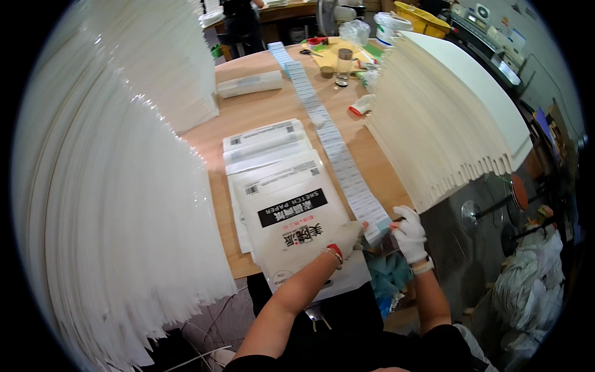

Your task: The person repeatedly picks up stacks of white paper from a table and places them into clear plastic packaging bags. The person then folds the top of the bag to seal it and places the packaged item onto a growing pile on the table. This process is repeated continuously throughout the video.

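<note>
A long strip of pale blue and white labels (339,155) runs down the table to its near edge. My left hand (348,237), in a whitish glove with a fingertip bare, pinches the left side of its near end. On the opposite side my right hand (409,235), in a white glove with bare fingertips, is closed on the strip's right corner. Under my left wrist lies a clear-fronted sketch paper pack (294,223) with a black printed band. It rests on further white packs (265,137) and overhangs the table's front edge.
Tall stacks of white packs (124,204) rise at left, and a cream stack (440,124) stands at right. Farther back are a rolled plastic sheet (250,84), a glass jar (343,67), scissors (308,53) and a small white bundle (362,105). A round stool (519,192) stands at right.
</note>
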Motion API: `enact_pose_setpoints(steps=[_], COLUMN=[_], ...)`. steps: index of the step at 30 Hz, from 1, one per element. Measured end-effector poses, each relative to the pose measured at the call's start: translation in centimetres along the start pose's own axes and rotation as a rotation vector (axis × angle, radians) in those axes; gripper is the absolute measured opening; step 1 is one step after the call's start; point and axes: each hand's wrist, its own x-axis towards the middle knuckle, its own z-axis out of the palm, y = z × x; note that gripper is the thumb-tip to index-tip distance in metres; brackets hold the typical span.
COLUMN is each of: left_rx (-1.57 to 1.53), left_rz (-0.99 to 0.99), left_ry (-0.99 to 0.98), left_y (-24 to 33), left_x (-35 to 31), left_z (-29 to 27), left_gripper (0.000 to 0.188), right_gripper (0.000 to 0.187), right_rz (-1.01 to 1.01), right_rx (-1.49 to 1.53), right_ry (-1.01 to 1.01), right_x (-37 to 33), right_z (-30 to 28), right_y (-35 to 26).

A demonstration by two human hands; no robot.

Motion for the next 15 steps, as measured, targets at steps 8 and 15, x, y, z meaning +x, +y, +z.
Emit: enact_pose_setpoints(steps=[8, 15], left_rx=[0.593, 0.523], left_rz=[0.757, 0.707], left_ry=[0.169, 0.774], left_y=[-5.2, -15.3], left_x=[-8.3, -18.1], left_z=[-6.9, -18.7], left_gripper=[0.033, 0.026], right_gripper=[0.016, 0.022], right_rz=[0.344, 0.272], right_rx=[0.466, 0.068], right_ry=[-0.317, -0.57], right_x=[9.0, 15.2], right_z=[12.4, 30.9], right_y=[-6.8, -8.0])
